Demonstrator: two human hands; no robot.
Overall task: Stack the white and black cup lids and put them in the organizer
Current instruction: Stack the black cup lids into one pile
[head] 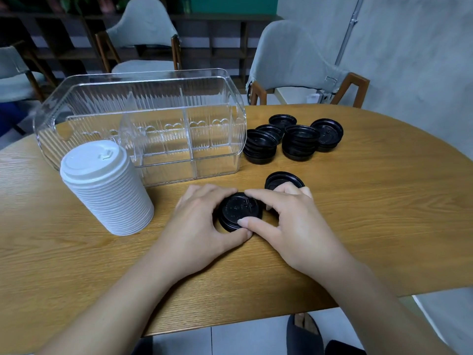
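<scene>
both hands, left hand (197, 221) and right hand (286, 221), curled their fingers around a short black lid stack (239, 210) on the desk (358, 213), at five o'clock from the clear organizer (143, 124); white lid stack (107, 185) at nine.

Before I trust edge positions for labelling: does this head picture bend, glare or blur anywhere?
Head view: wide-angle bending curves the table edge; soft even light, faint shadows under both hands; small highlights on the clear organizer ribs; black lids lose detail in darkness; far chairs slightly soft.
</scene>
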